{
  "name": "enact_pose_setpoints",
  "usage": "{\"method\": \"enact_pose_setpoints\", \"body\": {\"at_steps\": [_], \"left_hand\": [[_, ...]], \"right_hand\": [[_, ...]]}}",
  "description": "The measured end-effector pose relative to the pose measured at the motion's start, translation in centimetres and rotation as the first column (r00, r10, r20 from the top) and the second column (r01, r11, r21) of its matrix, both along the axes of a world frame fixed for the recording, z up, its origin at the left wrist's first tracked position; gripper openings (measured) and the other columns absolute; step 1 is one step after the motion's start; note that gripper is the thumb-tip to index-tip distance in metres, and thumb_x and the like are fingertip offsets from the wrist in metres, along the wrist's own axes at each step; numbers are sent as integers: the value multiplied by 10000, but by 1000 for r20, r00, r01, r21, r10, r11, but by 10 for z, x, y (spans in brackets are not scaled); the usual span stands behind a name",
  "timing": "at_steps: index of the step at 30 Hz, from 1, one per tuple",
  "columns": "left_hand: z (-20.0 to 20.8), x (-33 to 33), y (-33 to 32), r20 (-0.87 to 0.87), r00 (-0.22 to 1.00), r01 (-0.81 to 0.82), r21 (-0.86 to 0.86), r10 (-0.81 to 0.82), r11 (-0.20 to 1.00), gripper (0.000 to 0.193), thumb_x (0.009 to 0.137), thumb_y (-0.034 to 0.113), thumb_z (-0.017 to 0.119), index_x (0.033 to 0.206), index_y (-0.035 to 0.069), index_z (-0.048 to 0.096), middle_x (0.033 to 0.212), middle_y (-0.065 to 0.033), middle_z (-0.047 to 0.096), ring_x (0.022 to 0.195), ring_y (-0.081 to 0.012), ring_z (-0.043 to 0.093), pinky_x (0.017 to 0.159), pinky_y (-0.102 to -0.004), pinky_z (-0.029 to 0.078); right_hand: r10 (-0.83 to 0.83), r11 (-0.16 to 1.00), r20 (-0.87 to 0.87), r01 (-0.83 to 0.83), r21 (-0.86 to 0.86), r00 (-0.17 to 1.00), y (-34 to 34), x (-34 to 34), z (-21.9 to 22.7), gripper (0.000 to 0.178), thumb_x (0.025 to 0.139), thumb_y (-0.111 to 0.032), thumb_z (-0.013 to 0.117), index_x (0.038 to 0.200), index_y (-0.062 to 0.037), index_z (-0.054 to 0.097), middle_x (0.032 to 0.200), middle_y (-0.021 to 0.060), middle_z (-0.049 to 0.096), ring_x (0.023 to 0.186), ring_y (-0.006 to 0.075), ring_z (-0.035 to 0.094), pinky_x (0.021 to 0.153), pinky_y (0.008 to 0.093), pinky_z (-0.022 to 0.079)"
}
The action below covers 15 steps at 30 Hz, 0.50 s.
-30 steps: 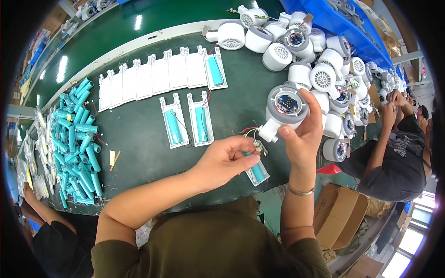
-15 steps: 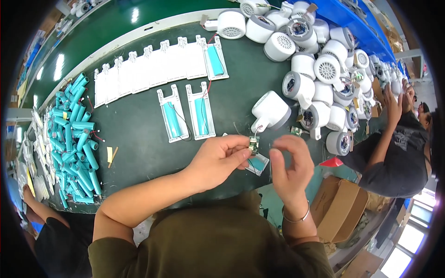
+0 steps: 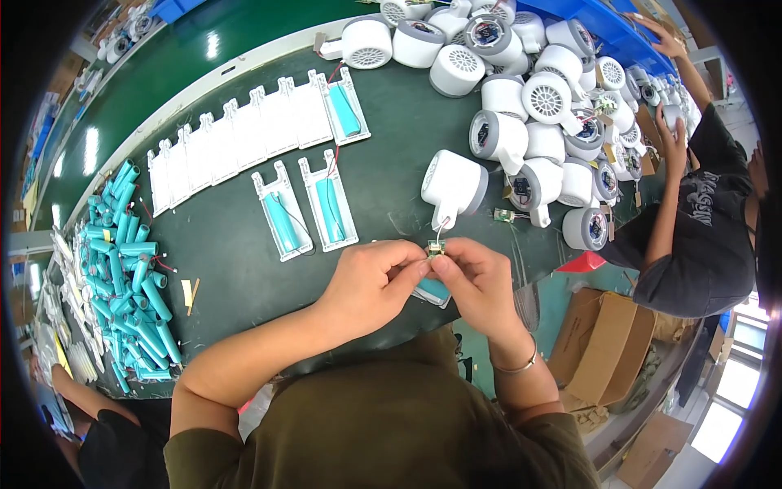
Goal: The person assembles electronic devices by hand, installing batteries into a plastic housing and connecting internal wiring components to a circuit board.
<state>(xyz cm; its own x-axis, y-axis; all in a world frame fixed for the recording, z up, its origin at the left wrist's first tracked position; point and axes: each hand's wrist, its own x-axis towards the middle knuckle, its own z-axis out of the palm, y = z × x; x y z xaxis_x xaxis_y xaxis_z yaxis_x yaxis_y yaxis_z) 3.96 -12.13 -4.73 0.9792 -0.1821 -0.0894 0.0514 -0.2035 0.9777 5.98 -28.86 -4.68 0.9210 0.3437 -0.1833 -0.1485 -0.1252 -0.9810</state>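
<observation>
A small green circuit board point(image 3: 437, 245) is pinched between my two hands near the table's front edge. My left hand point(image 3: 371, 281) grips its left side with thumb and forefinger. From the right, my right hand point(image 3: 481, 284) is closed on it too, thumb and fingertips at its edge. Wires run from the board up to a white fan head point(image 3: 450, 183) with a grey rim, lying just beyond. Partly hidden below my hands is a white handle shell with a teal battery point(image 3: 434, 288). Two more shells with teal batteries point(image 3: 282, 222) point(image 3: 330, 208) lie farther left.
Overlapping white handle shells point(image 3: 236, 147) form a row at the back left. Teal batteries point(image 3: 130, 285) are heaped at the far left. Many white fan heads point(image 3: 546, 98) crowd the right, beside a loose circuit board point(image 3: 504, 215). A co-worker point(image 3: 692, 220) reaches in at the right; cardboard boxes point(image 3: 607, 350) stand below.
My right hand has come in from the right, closing its fingers at the circuit board. The whole view has shifted slightly, and the co-worker at the right has raised an arm.
</observation>
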Motion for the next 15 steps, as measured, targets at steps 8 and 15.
{"method": "enact_pose_setpoints", "body": {"at_steps": [8,15], "left_hand": [[-2,2,1,-119,992,-38,35,42,999,113,816,101,602,803,-12,604,617,-98,581,485,-128,503,466,-272,387],[2,4,2,-161,987,-4,-25,0,1000,99,853,69,590,867,-29,598,703,17,573,590,-2,450,498,-172,365]], "right_hand": [[48,925,552,172,-340,832,-16,42,6,497,706,14,650,1167,-28,466,1284,190,419,1192,316,427,934,348,393],[283,879,612,56,-474,738,-6,67,2,632,635,9,687,1208,-55,431,1161,167,453,1048,347,481,883,369,416]]}}
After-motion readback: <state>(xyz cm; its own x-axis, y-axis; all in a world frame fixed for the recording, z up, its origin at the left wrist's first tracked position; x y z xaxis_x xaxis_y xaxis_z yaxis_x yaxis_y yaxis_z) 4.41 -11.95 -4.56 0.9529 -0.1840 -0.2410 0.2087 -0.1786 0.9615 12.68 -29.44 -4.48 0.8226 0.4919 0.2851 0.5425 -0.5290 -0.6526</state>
